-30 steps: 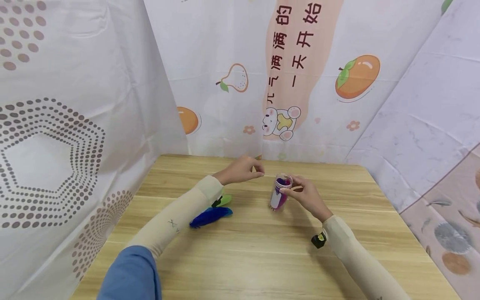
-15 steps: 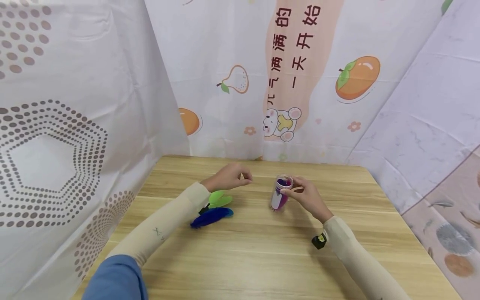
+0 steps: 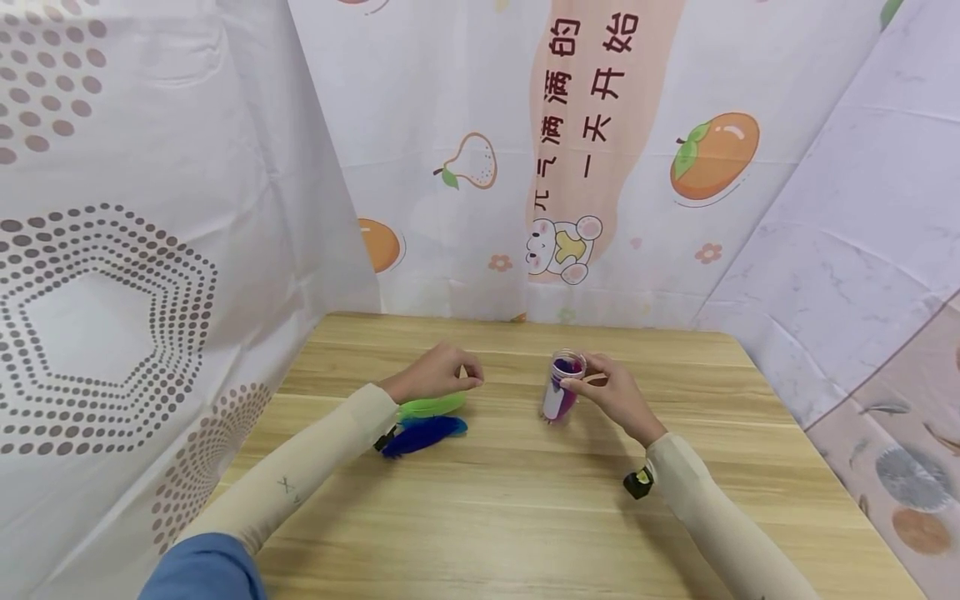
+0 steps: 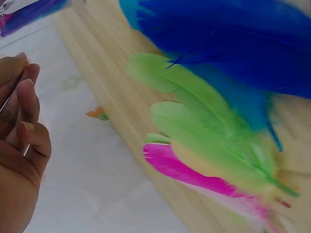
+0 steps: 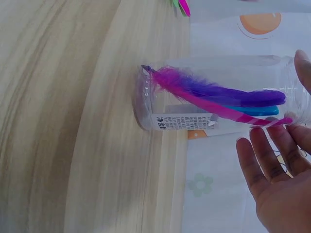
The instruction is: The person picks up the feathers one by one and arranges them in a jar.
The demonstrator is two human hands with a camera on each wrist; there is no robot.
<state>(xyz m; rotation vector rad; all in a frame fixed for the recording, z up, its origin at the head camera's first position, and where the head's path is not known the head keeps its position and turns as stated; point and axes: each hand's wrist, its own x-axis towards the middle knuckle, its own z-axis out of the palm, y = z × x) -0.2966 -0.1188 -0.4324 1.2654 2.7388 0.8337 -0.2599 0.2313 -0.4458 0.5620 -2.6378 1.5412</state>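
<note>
– On the table (image 3: pixel 480 517), left side first?
– Blue feather (image 3: pixel 423 436), green feathers (image 4: pixel 209 141); my left hand (image 3: pixel 431 373) near them, fingers loosely curled, holding nothing.
– Then?
– Well right: jar (image 3: pixel 555 400), mouth up, purple feather (image 5: pixel 238 97) inside; my right hand (image 3: pixel 619 398) pinches it near the top.

The feathers (image 4: pixel 228 41) are blue, turquoise, purple, magenta and lime green, the wood-grained table (image 3: pixel 480 508) pale brown.
</note>
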